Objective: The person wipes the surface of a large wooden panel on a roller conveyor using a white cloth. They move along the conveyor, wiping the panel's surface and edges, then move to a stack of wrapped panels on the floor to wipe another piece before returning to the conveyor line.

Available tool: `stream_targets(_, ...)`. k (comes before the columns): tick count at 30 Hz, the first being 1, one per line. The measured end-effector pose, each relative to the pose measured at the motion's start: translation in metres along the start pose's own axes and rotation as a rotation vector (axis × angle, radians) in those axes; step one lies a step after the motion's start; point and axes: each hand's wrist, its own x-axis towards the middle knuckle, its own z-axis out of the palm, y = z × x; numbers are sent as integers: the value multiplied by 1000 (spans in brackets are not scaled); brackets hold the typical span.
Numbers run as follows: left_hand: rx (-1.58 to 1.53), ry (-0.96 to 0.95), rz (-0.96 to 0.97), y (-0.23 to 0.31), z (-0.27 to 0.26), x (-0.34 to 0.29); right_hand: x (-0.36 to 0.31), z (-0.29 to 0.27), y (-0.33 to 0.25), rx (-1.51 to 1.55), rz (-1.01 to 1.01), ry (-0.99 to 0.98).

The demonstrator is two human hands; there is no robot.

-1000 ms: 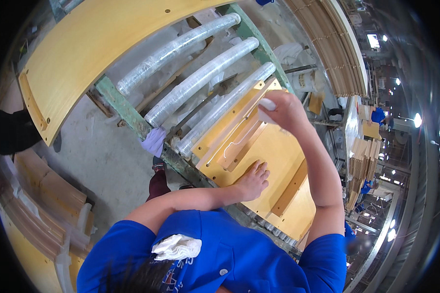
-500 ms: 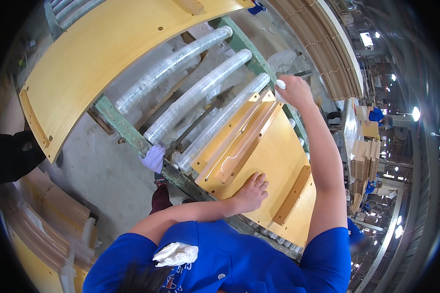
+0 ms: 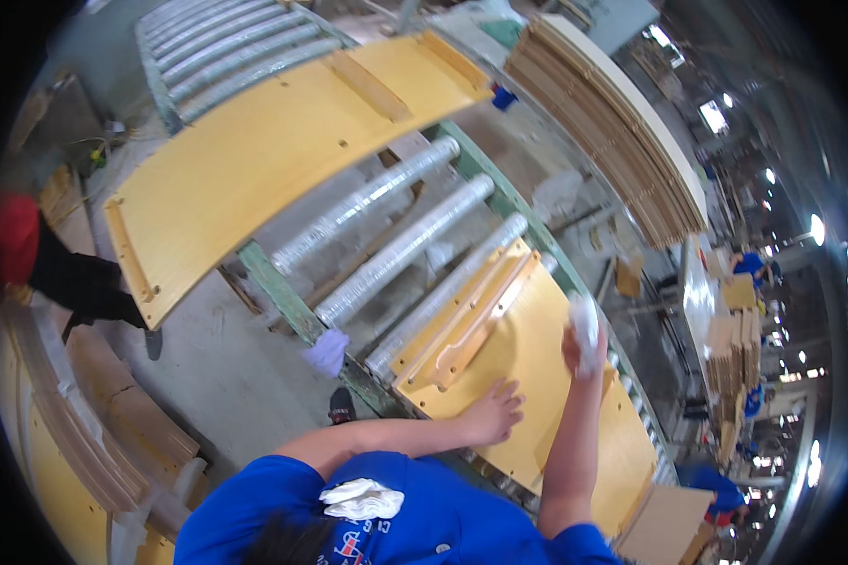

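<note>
A yellow wooden panel (image 3: 537, 330) with screw holes and raised wooden strips lies on the roller conveyor in front of me. My left hand (image 3: 496, 412) rests on the panel near its left edge, fingers apart and holding nothing. Above the panel's right side, my right hand (image 3: 572, 350) grips a white cloth (image 3: 585, 330); both are smeared by motion. A wooden rail (image 3: 485, 334) runs across the far end of the panel, beyond both hands. Part of another strip is hidden behind my right forearm.
A larger yellow panel (image 3: 254, 141) lies farther along the plastic-wrapped rollers (image 3: 405, 250). A lilac cloth (image 3: 327, 352) hangs on the green conveyor frame (image 3: 283, 297). Stacked brown boards (image 3: 608, 122) stand at the far right. A person in dark trousers (image 3: 85, 287) stands at left.
My right hand has drawn back from the panel's far corner toward me with the white cloth. The left hand stays on the panel. The view has shifted, showing more of the far conveyor.
</note>
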Motion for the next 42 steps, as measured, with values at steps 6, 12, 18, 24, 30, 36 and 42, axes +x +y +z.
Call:
stream_targets(6,166,29,-51,7,-15,-3,-121,-19,74,712,-169,122)
stream_targets(12,221,90,-70,13,-1,-2,-188,-51,89,698,-191,-87)
stream_targets(18,273,163,-124,13,11,-1,-229,-34,111,866,-22,-96)
stream_targets(24,306,276,-37,15,9,-2,-267,-51,144,773,-18,-136)
stream_targets(30,20,302,289,43,23,-63,-289,-43,161,612,-166,184)
stream_targets(36,-41,-88,-121,11,38,-222,-244,11,186,213,-301,543)
stream_targets(42,-8,-411,-1005,-35,21,-372,-194,68,209,-263,-381,599)
